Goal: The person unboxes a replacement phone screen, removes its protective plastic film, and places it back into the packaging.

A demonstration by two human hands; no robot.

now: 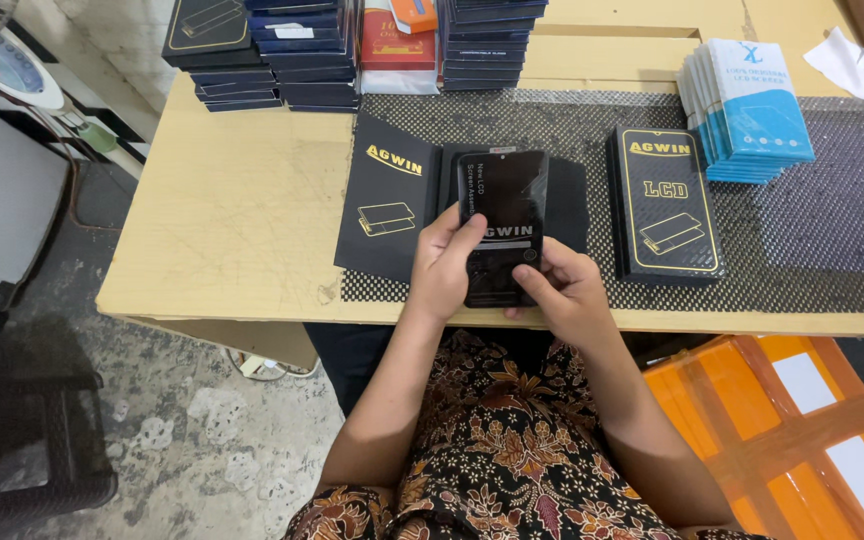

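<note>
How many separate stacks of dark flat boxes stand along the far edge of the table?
3: left stack, middle stack, right stack. Their tops run out of frame, so more may be hidden.

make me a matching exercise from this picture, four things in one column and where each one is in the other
Things:
1. phone screen panel
2. closed black box
3. blue and white packets
4. orange crate

Places:
A. stacked at the mat's far right
B. below the table edge, on the right
C. held in both hands
D. flat on the mat, right of the hands

Pairs: 1-C, 2-D, 3-A, 4-B
</note>
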